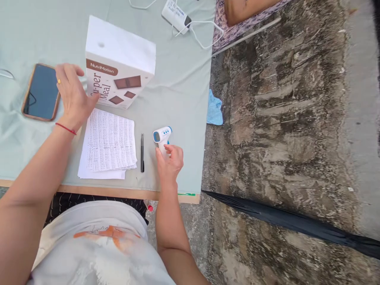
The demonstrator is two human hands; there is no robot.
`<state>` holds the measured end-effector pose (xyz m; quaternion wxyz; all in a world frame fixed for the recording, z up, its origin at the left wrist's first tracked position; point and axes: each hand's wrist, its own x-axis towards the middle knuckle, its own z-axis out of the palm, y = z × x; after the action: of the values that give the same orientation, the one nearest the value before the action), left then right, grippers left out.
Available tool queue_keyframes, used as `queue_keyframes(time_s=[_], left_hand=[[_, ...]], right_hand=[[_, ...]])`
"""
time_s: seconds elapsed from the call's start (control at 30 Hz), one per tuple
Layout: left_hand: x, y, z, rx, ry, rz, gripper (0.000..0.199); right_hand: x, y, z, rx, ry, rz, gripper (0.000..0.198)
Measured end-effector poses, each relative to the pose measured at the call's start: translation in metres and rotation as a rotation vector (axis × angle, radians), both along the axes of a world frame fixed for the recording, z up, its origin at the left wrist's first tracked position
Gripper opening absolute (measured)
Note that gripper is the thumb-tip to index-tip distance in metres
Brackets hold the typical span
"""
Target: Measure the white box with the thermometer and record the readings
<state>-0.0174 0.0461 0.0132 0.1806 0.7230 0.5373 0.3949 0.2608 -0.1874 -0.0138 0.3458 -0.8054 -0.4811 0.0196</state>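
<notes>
The right hand (170, 161) gripped the thermometer (162, 137) upright by its handle, near the table's right edge; the left hand (73, 97), fingers spread, rested against the box (118, 63), well apart.

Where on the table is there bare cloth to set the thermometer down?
Bare cloth lies between the box and the table's right edge, below the charger. Another patch sits under the phone, beside the papers. It is crowded between papers, pen and the right hand holding the thermometer.
</notes>
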Motion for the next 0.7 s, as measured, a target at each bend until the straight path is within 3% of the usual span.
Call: queue_keyframes(time_s=[0.13,0.2,0.27,0.33,0.4,0.57,0.63,0.7], left_hand=[[0.022,-0.034,0.047,0.145,0.132,-0.01,0.037],[0.035,-0.056,0.066,0.151,0.199,-0.032,0.024],[0.047,-0.077,0.073,0.093,0.296,-0.148,0.017],[0.057,-0.097,0.064,-0.019,0.368,-0.368,0.013],[0.066,-0.115,0.045,-0.091,0.459,-0.566,0.015],[0.079,-0.145,-0.003,-0.071,0.465,-0.701,0.016],[0.08,-0.149,-0.01,-0.032,0.454,-0.748,0.012],[0.078,-0.148,-0.012,-0.003,0.444,-0.792,0.013]], right_hand=[[-0.022,-0.003,-0.002,-0.216,0.107,0.195,0.03],[-0.026,-0.002,-0.002,-0.254,0.099,0.231,0.031],[-0.025,-0.001,-0.002,-0.228,0.118,0.261,0.034],[-0.021,-0.003,0.0,-0.157,0.171,0.306,0.037],[-0.015,-0.008,0.001,-0.069,0.225,0.345,0.037],[-0.015,-0.024,-0.005,0.119,0.384,0.331,0.039],[-0.02,-0.029,-0.008,0.208,0.462,0.274,0.034],[-0.028,-0.033,-0.009,0.234,0.548,0.241,0.044]])
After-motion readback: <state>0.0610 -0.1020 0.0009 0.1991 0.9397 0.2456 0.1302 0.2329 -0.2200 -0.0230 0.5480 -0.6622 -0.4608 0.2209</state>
